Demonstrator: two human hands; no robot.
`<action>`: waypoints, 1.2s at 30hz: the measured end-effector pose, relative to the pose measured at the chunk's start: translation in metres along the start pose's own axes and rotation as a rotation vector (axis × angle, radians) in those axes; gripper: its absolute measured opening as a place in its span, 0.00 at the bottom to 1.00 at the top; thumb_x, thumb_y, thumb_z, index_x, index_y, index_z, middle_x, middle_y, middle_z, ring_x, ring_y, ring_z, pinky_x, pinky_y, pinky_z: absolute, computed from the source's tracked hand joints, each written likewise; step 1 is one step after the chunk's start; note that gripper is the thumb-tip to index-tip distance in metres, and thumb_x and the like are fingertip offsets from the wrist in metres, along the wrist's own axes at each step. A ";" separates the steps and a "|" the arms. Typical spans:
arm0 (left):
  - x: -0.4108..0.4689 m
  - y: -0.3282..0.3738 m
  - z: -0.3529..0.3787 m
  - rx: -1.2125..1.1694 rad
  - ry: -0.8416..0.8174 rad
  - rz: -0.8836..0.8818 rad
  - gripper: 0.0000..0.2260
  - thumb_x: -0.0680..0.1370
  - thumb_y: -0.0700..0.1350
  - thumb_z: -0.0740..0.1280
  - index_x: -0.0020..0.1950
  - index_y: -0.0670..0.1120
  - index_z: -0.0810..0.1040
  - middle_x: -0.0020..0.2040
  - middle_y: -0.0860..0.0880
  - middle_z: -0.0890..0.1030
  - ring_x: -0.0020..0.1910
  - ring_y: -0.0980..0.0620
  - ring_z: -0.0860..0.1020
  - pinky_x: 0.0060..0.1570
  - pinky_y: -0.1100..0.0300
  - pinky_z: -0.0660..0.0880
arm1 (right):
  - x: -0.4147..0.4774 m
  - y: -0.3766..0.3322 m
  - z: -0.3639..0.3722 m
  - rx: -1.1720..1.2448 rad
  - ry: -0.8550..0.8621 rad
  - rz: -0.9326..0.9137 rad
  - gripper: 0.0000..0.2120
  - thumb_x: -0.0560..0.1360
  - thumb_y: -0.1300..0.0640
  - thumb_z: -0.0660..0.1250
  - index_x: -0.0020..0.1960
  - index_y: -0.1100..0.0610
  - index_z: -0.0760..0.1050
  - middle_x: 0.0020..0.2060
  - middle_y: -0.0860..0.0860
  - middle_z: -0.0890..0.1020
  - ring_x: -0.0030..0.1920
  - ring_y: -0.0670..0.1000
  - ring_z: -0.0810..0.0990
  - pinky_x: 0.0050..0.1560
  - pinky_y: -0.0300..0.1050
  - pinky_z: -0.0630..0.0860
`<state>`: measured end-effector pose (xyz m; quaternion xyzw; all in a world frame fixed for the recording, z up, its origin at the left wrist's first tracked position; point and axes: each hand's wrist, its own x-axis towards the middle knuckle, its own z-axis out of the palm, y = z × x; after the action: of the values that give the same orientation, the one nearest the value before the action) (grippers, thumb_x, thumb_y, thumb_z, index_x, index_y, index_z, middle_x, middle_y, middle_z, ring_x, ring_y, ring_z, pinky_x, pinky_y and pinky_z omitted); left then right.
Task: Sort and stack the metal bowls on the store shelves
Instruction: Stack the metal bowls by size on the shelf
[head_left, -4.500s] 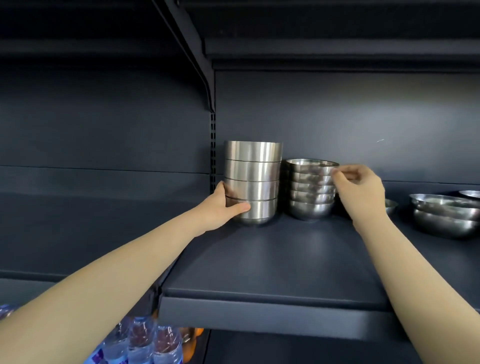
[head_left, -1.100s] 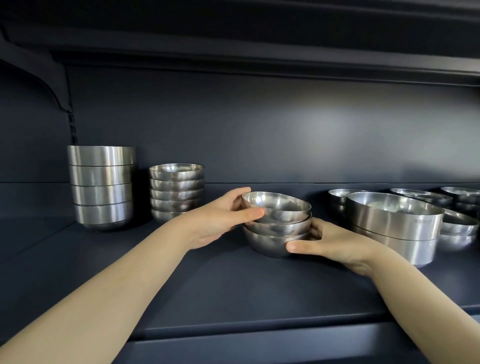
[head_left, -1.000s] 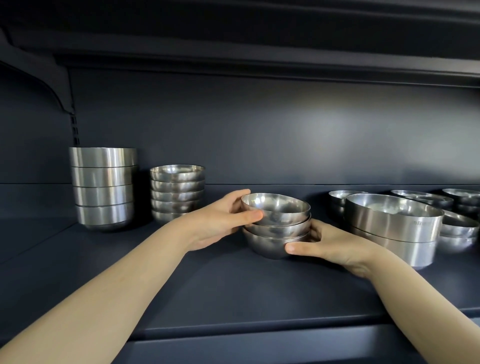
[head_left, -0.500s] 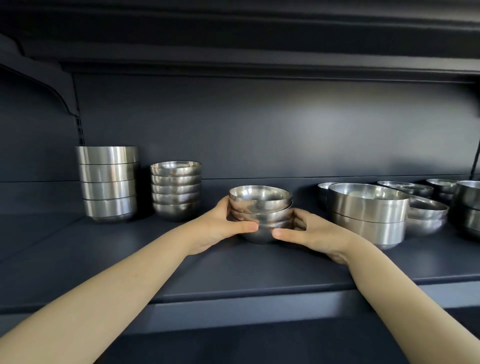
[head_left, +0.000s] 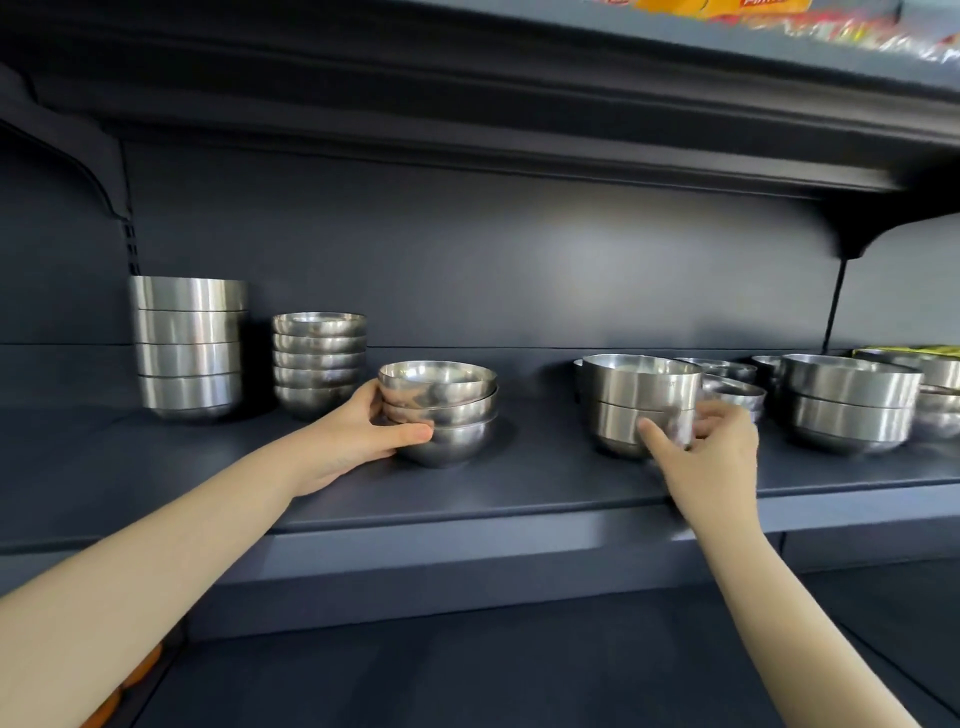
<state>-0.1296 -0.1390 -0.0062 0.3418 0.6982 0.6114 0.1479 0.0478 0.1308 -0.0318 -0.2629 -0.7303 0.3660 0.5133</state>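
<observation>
A stack of four tall, straight-sided steel bowls (head_left: 189, 345) is set upright at the left of the dark grey metal shelf (head_left: 519, 499), with a stack of five small rounded steel bowls (head_left: 318, 361) just beside it. A stack of three wider rounded steel bowls (head_left: 441, 410) is gripped mid-shelf by the left hand (head_left: 353, 436). Two nested straight-sided steel bowls (head_left: 636, 400) are held by the right hand (head_left: 711, 457). Further nested steel bowls (head_left: 847, 402) are ranged to the right.

shelf (head_left: 519, 483): dark, flat | landmark: three-bowl stack (head_left: 447, 410), mid-shelf | just left of it: five-bowl stack (head_left: 318, 361) | farther left: four-bowl stack (head_left: 189, 345), straight-sided | right of it, apart: two-bowl stack (head_left: 641, 400) | far right: wide bowl stack (head_left: 847, 402), shallow bowls (head_left: 727, 371) between these
</observation>
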 end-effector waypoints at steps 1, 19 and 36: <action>-0.003 0.001 -0.001 0.003 -0.002 0.001 0.35 0.56 0.53 0.77 0.61 0.58 0.69 0.60 0.54 0.78 0.60 0.57 0.78 0.53 0.63 0.76 | 0.005 0.002 0.000 -0.039 0.010 0.023 0.34 0.69 0.49 0.77 0.66 0.61 0.66 0.60 0.59 0.73 0.61 0.57 0.71 0.56 0.47 0.67; -0.048 -0.010 -0.066 0.021 0.087 0.011 0.31 0.62 0.45 0.81 0.62 0.51 0.72 0.51 0.53 0.82 0.57 0.57 0.80 0.59 0.61 0.74 | 0.024 -0.036 0.078 -0.162 -0.403 -0.057 0.34 0.68 0.43 0.76 0.66 0.60 0.71 0.61 0.55 0.76 0.61 0.55 0.75 0.56 0.45 0.69; -0.047 -0.021 -0.105 -0.024 0.123 -0.051 0.19 0.73 0.36 0.73 0.60 0.49 0.72 0.43 0.58 0.84 0.53 0.60 0.80 0.56 0.66 0.73 | 0.036 -0.096 0.214 -0.114 -0.505 0.095 0.35 0.68 0.51 0.78 0.68 0.62 0.65 0.61 0.56 0.76 0.63 0.57 0.75 0.58 0.45 0.70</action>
<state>-0.1671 -0.2497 -0.0141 0.2838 0.7073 0.6354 0.1245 -0.1667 0.0444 0.0212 -0.2256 -0.8416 0.4021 0.2812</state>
